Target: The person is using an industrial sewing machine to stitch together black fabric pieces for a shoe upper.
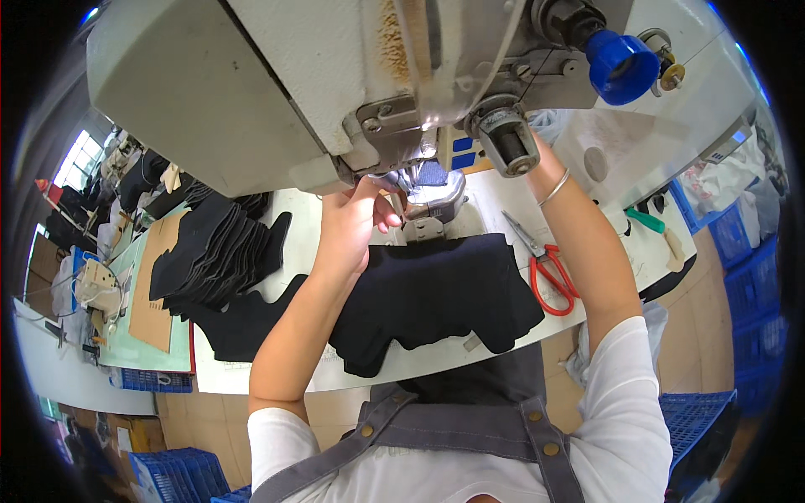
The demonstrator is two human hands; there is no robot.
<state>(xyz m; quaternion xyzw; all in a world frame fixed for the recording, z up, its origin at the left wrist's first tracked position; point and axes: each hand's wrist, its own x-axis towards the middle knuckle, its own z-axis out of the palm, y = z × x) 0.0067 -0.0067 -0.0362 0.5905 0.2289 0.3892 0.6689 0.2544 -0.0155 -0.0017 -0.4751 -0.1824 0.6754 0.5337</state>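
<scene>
Lying before the sewing machine (402,92), a black fabric panel (436,293) is not yet beneath its needle; a panel stack (210,251) sits left of the machine. The left hand (359,216) curls, grip unclear; the right hand (543,158) hides its fingers, state unknown.

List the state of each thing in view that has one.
Sewing machine: lit underneath; running or stopped, cannot tell
Left hand: fingers bent, under the machine; grip unclear
Right hand: hidden behind machine parts
Black fabric: spread on the table
Stack of black pieces: piled, uneven edges
Red-handled scissors: lying down, unheld
</scene>
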